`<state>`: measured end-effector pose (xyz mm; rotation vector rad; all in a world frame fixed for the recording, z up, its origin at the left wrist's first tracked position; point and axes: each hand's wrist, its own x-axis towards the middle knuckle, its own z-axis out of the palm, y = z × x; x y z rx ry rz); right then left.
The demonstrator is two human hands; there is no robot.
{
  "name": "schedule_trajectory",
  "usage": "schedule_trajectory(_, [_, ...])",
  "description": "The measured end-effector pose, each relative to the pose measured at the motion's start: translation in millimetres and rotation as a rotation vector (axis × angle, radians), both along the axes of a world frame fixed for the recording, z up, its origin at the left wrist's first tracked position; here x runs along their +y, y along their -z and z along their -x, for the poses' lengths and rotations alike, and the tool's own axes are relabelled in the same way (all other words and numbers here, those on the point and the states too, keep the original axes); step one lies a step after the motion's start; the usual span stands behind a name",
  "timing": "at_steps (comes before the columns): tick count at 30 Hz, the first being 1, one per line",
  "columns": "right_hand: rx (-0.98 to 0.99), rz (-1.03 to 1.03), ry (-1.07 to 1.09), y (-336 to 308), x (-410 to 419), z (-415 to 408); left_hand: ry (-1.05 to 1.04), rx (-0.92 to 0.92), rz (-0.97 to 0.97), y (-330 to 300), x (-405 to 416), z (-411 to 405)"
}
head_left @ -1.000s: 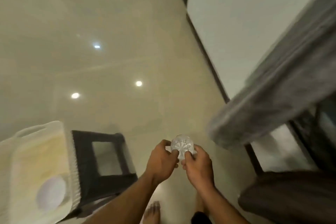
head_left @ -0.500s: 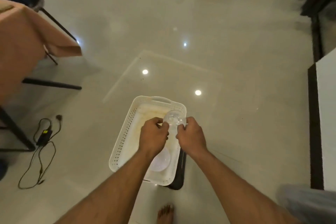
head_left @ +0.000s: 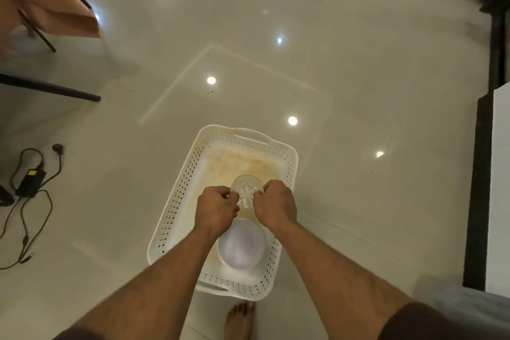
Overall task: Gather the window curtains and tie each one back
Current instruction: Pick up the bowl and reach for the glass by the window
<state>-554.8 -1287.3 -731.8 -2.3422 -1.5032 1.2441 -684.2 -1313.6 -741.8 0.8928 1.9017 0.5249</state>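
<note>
At far left, a black power adapter with tangled cable (head_left: 29,183) lies on the glossy cream tile floor (head_left: 358,77), below a peach cloth (head_left: 41,0) draped over a dark-legged frame. Further right sits a white perforated plastic basket (head_left: 176,210) (its bottom looks stained orange) holding a pale round lid-like disc (head_left: 241,250). Above the basket, the left hand (head_left: 216,211) and right hand (head_left: 274,208) each pinch one side of a small clear cut-glass round piece (head_left: 246,190), each grip curled tight on it. A bare foot (head_left: 239,320) shows below. Grey fabric (head_left: 455,295), possibly the curtain, lies blurred at lower right.
</note>
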Motion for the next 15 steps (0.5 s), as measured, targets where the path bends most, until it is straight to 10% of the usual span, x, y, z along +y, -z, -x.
schedule_trajectory(7, [0.092,-0.04,0.066,-37,-16,-14,0.013,0.227,-0.08,-35,1,-8])
schedule_trajectory(15, [0.112,-0.267,0.623,-69,-106,-182,0.466,0.154,-0.32,-106,-25,-176])
